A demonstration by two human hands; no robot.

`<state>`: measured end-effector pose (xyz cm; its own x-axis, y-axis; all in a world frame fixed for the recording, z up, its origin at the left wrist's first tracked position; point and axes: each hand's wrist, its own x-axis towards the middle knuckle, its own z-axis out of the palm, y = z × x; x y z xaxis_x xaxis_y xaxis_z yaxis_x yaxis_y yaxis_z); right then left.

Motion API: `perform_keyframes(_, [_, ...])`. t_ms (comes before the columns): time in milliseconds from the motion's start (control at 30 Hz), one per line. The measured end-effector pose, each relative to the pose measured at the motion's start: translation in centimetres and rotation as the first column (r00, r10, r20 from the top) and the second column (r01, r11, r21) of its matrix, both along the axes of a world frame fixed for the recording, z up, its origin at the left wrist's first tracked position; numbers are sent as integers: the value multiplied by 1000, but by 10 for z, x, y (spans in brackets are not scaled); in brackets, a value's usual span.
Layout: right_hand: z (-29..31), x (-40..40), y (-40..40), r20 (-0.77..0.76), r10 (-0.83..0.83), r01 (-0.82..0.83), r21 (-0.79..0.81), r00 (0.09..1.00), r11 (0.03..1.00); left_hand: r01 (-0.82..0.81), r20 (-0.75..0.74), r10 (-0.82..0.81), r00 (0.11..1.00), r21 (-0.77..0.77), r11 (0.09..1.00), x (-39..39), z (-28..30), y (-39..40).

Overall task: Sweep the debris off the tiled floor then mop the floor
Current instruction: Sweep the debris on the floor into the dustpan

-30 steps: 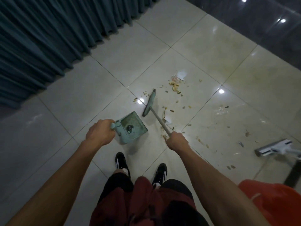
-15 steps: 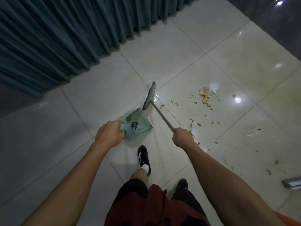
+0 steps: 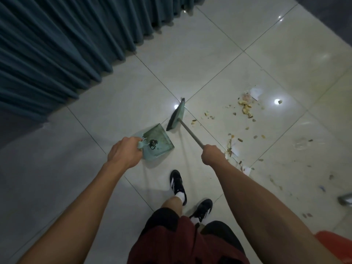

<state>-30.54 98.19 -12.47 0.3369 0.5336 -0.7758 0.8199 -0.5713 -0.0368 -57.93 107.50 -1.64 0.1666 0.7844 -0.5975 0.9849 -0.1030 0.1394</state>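
Note:
My left hand (image 3: 124, 153) grips the handle of a pale green dustpan (image 3: 159, 142), which holds a small dark bit of rubbish. My right hand (image 3: 212, 154) grips the grey handle of a green broom (image 3: 176, 117) whose head stands just beyond the dustpan's far edge. Yellowish crumbs and paper scraps, the debris (image 3: 245, 109), lie scattered over the pale tiled floor (image 3: 200, 54) to the right of the broom, running down past my right arm.
Dark teal curtains (image 3: 57, 54) hang along the left and reach the floor. My two black shoes (image 3: 177, 182) stand below the dustpan. A grey mop head (image 3: 345, 200) shows at the right edge, and an orange object (image 3: 335, 244) at the bottom right corner.
My view has swung left, so the debris and mop head sit further right. The broom head has moved away from the debris, over beside the dustpan. My left foot has stepped forward.

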Motion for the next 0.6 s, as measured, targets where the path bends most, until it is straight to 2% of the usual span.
perform_keyframes(233, [1,50,-53,23,-109,109,-1,994,994,85,16,-85,996,3,996,38,1,-13])
perform_keyframes(433, [3,81,-132,39,-240,240,16,970,971,190,39,-190,981,12,982,81,2,-46])
perform_keyframes(600, [3,107,-207,27,-412,412,5,911,911,312,47,-312,949,17,950,124,-1,-84])
